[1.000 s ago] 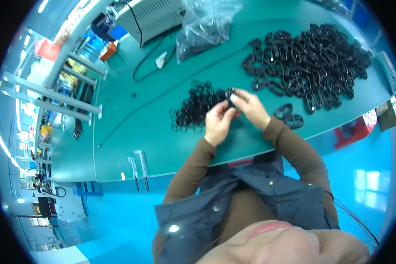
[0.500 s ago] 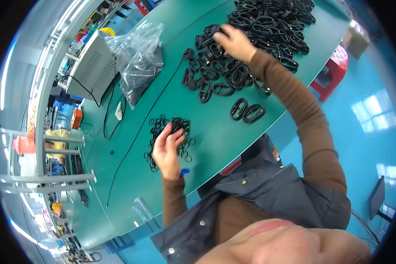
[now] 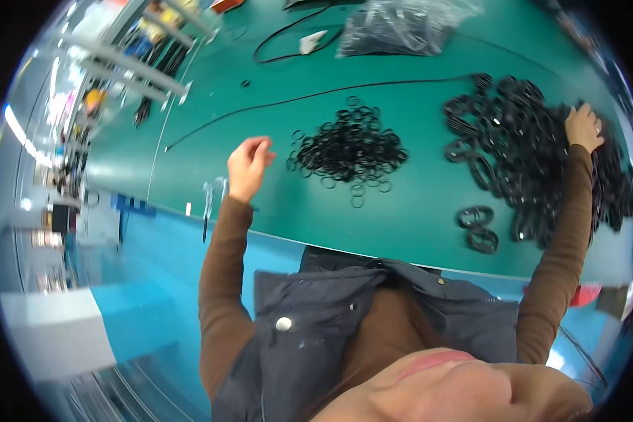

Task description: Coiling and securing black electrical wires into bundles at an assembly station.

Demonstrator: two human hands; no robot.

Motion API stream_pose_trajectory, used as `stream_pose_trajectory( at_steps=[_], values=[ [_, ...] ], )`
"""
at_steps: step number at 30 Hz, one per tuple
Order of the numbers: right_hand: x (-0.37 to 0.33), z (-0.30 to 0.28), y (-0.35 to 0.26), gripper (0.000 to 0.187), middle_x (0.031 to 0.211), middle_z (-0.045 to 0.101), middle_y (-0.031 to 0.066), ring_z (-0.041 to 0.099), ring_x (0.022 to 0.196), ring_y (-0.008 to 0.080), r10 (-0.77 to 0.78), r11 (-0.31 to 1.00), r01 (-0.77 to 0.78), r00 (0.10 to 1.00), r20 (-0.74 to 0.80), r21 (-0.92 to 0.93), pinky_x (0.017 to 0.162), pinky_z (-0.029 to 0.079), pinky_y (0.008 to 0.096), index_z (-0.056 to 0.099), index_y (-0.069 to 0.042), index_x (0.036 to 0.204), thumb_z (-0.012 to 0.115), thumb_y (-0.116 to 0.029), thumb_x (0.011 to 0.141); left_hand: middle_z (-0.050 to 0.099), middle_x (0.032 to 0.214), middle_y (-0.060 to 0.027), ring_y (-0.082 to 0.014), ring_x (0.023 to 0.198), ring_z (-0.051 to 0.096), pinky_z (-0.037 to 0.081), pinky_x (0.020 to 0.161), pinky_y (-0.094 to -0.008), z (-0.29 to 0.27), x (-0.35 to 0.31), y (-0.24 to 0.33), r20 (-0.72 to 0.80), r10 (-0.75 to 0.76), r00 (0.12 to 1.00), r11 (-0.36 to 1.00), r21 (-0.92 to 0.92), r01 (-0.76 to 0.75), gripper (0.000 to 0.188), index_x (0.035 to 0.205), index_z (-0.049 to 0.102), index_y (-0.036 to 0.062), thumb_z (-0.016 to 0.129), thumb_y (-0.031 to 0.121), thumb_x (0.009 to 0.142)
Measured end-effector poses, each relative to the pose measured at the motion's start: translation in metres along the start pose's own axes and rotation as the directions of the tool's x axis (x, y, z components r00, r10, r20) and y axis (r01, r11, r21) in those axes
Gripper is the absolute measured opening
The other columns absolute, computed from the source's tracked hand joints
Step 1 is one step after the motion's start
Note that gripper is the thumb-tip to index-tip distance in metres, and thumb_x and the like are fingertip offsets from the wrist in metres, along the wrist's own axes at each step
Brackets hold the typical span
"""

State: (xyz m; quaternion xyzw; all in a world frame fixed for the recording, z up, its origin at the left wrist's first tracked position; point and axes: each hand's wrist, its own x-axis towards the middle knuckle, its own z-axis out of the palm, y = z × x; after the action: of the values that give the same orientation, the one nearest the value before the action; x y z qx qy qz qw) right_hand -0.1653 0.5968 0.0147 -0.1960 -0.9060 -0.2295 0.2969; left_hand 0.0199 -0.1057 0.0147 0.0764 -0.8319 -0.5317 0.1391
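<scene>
My left hand [image 3: 248, 167] is raised near the table's front edge, left of a heap of small black rings [image 3: 348, 144]. Its fingers curl in together; anything between them is too small to make out. Far to the right, my right hand [image 3: 584, 128] rests on a large pile of black coiled cables [image 3: 534, 151], its fingers somewhat apart over the coils. Two coiled cables [image 3: 477, 228] lie by themselves at the near side of that pile. One long black cable [image 3: 316, 91] stretches across the table behind the rings.
A clear plastic bag [image 3: 401, 28] lies at the back of the green table [image 3: 401, 221]. Near it are a looped black cord [image 3: 264, 49] and a crumpled white piece [image 3: 311, 42]. Metal rack bars [image 3: 130, 67] stand at the far left, and clear-handled tools [image 3: 207, 200] sit by the front edge.
My view has turned toward the left end of the table. My left hand has left the ring heap for its left side. The right hand has shifted farther over the cable pile.
</scene>
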Motion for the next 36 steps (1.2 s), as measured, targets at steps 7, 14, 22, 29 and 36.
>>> stream_pose_trajectory(
  at_steps=[7,14,22,29,36],
  values=[
    [-0.067,-0.169,-0.370,0.020,0.088,0.067,0.0142,0.061,0.079,0.0360,-0.712,0.168,0.542,0.645,-0.279,0.824,0.071,0.051,0.0476,0.067,-0.008,0.079,0.055,-0.023,0.079,0.067,0.083,-0.0091,-0.0162,0.068,0.063,0.052,0.061,-0.0264,0.025,0.049,-0.034,0.025,0.093,0.995,0.975,0.200,-0.096,0.014,0.097,0.065,0.0005,0.061,0.010,0.087],
    [-0.126,-0.245,-0.505,0.020,0.089,0.064,0.0155,0.062,0.084,0.0354,-0.912,0.136,0.760,0.346,-0.219,0.636,0.071,0.053,0.0438,0.064,-0.005,0.090,0.060,-0.021,0.079,0.064,0.098,-0.0115,-0.0291,0.088,0.062,0.050,0.081,-0.0372,0.035,0.111,-0.061,0.069,0.566,0.821,0.722,0.439,-0.534,0.033,0.113,0.059,0.0025,0.063,0.011,0.081],
    [-0.063,-0.288,-0.484,0.012,0.076,0.060,0.0121,0.060,0.061,0.0347,-0.721,0.096,0.746,0.509,-0.471,0.659,0.053,0.049,0.0444,0.051,-0.007,0.086,0.054,-0.018,0.083,0.066,0.096,-0.0119,-0.0329,0.091,0.063,0.046,0.084,-0.0477,0.018,0.178,-0.098,0.215,0.479,0.851,0.490,0.739,-0.463,0.029,0.111,0.056,0.0075,0.055,0.023,0.086],
    [0.081,-0.333,-0.293,0.017,0.081,0.053,0.0033,0.058,0.065,0.0182,-0.489,0.656,0.740,0.566,-0.663,0.148,0.054,0.053,0.0292,0.056,-0.018,0.095,0.059,-0.010,0.080,0.066,0.083,-0.0169,-0.0399,0.071,0.060,0.048,0.064,-0.0468,-0.118,0.209,-0.072,-0.003,0.519,0.855,0.636,0.669,-0.384,0.020,0.094,0.059,0.0049,0.052,0.023,0.092],
    [0.081,-0.354,-0.087,0.018,0.087,0.055,0.0043,0.059,0.071,0.0243,-0.364,0.880,0.476,0.671,-0.646,-0.001,0.066,0.051,0.0362,0.055,-0.018,0.102,0.055,-0.014,0.084,0.058,0.064,-0.0062,-0.0206,0.052,0.048,0.042,0.053,-0.0318,-0.111,0.094,0.050,0.388,0.425,0.818,0.773,0.314,-0.551,0.012,0.085,0.064,0.0031,0.058,0.012,0.089]
  ],
)
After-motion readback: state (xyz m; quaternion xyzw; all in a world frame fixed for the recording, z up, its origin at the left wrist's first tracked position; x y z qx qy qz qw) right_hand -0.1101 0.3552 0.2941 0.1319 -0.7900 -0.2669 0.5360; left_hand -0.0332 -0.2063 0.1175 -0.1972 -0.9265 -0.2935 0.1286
